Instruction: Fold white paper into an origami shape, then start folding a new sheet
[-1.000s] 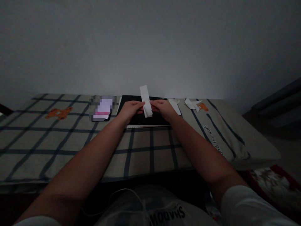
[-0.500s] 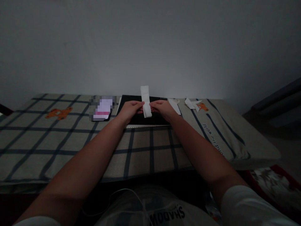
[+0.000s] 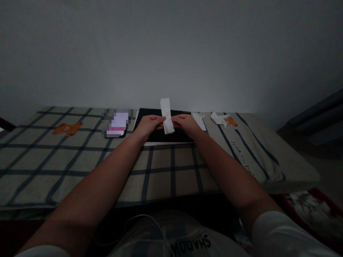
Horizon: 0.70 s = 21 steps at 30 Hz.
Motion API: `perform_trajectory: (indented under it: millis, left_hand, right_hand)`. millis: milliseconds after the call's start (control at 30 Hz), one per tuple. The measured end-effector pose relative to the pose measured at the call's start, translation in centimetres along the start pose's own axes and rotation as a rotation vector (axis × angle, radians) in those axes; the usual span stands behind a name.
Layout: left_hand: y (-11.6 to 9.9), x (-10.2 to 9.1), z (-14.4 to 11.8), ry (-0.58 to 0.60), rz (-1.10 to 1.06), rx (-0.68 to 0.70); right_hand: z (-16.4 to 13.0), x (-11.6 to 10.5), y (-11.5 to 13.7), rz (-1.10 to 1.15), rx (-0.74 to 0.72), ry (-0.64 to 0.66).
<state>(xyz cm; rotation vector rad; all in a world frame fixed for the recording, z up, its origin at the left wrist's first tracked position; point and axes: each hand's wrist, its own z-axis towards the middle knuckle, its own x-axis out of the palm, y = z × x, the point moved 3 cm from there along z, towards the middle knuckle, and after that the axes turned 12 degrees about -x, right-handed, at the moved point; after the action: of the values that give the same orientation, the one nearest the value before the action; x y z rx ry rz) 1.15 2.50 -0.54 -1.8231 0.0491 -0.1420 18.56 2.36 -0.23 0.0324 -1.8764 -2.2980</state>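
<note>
- my left hand (image 3: 147, 125) and right hand (image 3: 187, 124) meet over the far side of the bed (image 3: 80, 160), both fingers pinched shut on the white paper strip (image 3: 166, 115).
- the strip stands nearly upright between my hands, its upper end rising above them and its lower end hanging just below.
- under my hands lies a black notebook (image 3: 160, 135), flat on the checked bed cover, with white page edges showing along its near side.
- left of the notebook sits a phone (image 3: 117, 124) with a lit screen, blurred out.
- right of the notebook lie white paper scraps (image 3: 218, 117), and one more white piece (image 3: 199, 120) just beside my right hand.
- a pillow (image 3: 254, 153) with printed lettering rests at the right end of the bed.
</note>
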Motion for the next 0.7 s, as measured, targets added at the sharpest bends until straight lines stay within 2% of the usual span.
perform_trajectory:
  millis: [133,367,700]
  left_hand:
    - [-0.10,0.03,-0.19,-0.007,-0.015,0.007]
    - [-0.19,0.25,-0.45,0.030,-0.001,-0.033]
    - [-0.27,0.20,-0.51,0.018,0.043,-0.015]
  right_hand:
    - [-0.03,0.01,-0.01,-0.019,0.004,0.002]
    - [0.20,-0.24,0.27,-0.145,-0.092,-0.055]
    - [0.35,-0.18,0.01,-0.113,-0.096,-0.046]
